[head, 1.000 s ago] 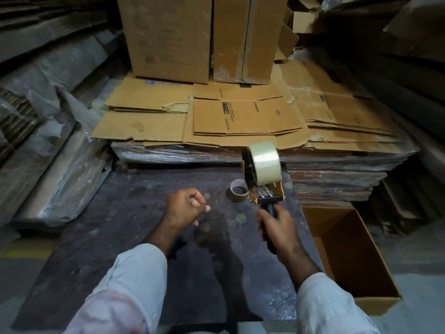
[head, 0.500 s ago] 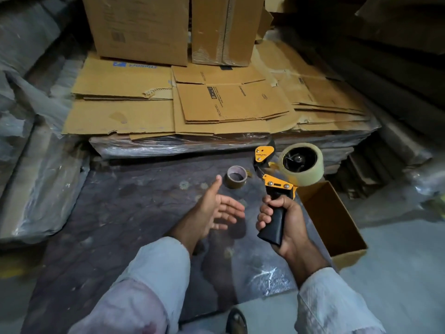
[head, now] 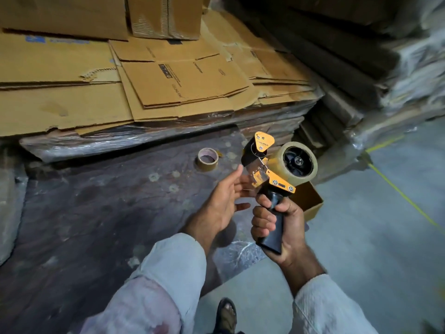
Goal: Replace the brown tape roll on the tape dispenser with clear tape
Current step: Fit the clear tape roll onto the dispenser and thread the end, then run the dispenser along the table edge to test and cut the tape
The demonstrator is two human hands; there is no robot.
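Right hand (head: 281, 220) grips tape dispenser (head: 272, 179) (clear tape (head: 284, 162) mounted); left hand (head: 224, 201) open

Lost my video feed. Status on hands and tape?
Right hand grips dispenser; clear tape mounted. Left hand open beside cutter. Brown roll on mat. Nothing blocking.

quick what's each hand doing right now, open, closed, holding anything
Left hand: open, fingers spread beside the tape dispenser, holding nothing.
Right hand: closed around the tape dispenser's black handle.
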